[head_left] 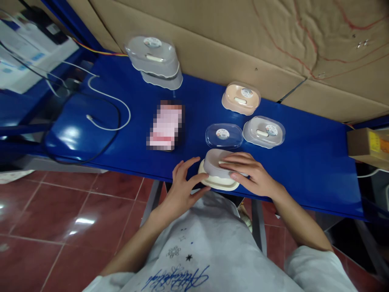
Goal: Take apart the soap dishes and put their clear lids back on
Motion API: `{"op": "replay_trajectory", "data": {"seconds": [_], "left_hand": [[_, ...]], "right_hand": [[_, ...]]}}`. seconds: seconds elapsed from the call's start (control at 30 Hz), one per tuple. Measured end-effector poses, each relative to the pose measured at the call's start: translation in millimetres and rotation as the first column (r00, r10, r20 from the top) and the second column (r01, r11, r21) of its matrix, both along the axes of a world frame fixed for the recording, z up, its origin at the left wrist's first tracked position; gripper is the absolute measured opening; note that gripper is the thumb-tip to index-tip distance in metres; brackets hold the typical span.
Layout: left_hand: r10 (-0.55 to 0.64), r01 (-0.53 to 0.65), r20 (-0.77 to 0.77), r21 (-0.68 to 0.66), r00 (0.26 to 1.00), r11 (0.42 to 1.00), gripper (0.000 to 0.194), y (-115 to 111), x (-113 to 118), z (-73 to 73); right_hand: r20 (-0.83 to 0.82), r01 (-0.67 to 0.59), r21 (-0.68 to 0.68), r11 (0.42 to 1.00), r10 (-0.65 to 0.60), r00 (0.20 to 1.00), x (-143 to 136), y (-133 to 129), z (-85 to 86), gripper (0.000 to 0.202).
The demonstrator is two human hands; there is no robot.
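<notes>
A pale grey oval container [212, 162] rests tilted on a cream oval tray [223, 185] near the table's front edge. My right hand [253, 174] lies over the container's right side, its fingers gripping it. At the tray's left end, my left hand [185, 186] has its fingers spread, the fingertips beside or touching the rim. Just behind them lies a clear oval lid [226, 140] with a round label. A white lidded box [263, 137] and a peach lidded box [242, 105] stand behind to the right.
Stacked clear-lidded boxes [154, 61] stand at the back left of the blue table [298, 162]. A pixelated flat object [167, 125] lies in front of them. Cables [129, 111] loop at the left. Cardboard [212, 44] lines the back, and a small carton [366, 148] sits far right.
</notes>
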State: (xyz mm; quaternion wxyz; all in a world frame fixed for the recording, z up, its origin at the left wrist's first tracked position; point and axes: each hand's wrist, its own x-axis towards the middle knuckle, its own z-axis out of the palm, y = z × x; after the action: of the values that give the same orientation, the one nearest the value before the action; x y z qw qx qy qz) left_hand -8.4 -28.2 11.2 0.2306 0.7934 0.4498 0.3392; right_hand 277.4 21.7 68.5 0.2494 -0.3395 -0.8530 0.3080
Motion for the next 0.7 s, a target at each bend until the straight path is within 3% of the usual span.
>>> {"op": "replay_trajectory", "data": {"seconds": [0.2, 0.3, 0.4, 0.53, 0.7], "left_hand": [[-0.036, 0.038, -0.116, 0.015, 0.993, 0.999, 0.029, 3, -3, 6.9], [-0.111, 0.114, -0.207, 0.003, 0.972, 0.994, 0.014, 2, -3, 9.1], [-0.122, 0.125, -0.202, 0.006, 0.972, 0.992, 0.010, 2, -4, 8.9], [-0.111, 0.107, -0.184, -0.030, 0.977, 0.994, 0.033, 1, -5, 6.6], [-0.077, 0.072, -0.183, -0.034, 0.980, 0.997, 0.058, 2, 1, 5.7]], "right_hand": [[0.042, 0.026, 0.031, 0.999, -0.027, 0.999, 5, 12, 3.7, 0.037], [0.137, 0.051, 0.072, 0.996, -0.061, 0.989, 10, 24, -1.1, 0.036], [0.251, 0.053, 0.111, 0.992, -0.080, 0.965, 12, 34, -6.7, 0.037], [0.291, 0.045, 0.222, 0.974, -0.110, 0.950, 4, 25, -6.5, 0.042], [0.301, -0.073, 0.351, 0.934, -0.038, 0.953, -14, -25, -1.4, 0.042]]}}
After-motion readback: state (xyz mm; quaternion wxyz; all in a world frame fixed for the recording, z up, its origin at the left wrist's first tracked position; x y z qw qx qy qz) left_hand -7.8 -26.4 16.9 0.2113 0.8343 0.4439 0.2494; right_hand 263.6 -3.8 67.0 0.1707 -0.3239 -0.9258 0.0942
